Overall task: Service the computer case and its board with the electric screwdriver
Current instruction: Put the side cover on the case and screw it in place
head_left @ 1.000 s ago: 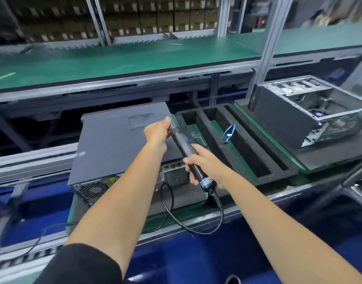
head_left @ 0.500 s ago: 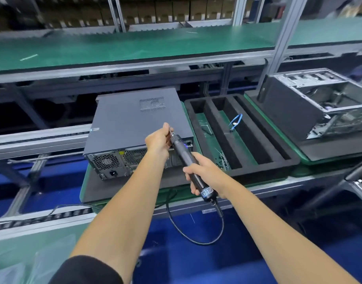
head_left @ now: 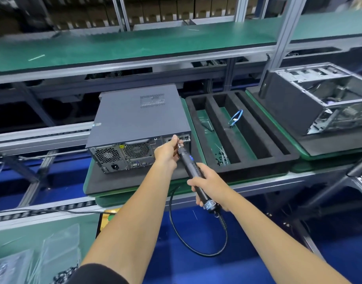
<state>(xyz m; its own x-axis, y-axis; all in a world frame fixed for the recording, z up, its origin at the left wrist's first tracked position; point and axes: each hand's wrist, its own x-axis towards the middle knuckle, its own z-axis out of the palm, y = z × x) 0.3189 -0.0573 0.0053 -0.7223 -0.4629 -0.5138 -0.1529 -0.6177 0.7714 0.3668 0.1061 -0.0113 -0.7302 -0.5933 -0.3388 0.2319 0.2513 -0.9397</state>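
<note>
We held the electric screwdriver (head_left: 193, 168) in both hands: our right hand (head_left: 209, 186) had its grip clenched round the black handle, and our left hand (head_left: 167, 151) gripped the metal nose of the tool, whose tip met the rear panel of the closed computer case (head_left: 138, 119) near its top right corner. The case lay on a dark foam pad (head_left: 106, 182) over a green mat on the worktop, directly beyond our left grip. Right of both grips sat a black foam tray (head_left: 217, 124) with long slots, a blue cable (head_left: 235, 117) lying in one of them. Farther right, well apart from our hands, an open chassis (head_left: 319, 101) stood on its own pad. A black cord (head_left: 196, 250) looped down from the screwdriver below our right grip, over the blue floor (head_left: 196, 273). Above and beyond everything ran a long green shelf (head_left: 135, 46) on aluminium posts, with brown cartons (head_left: 155, 11) stacked behind it.
</note>
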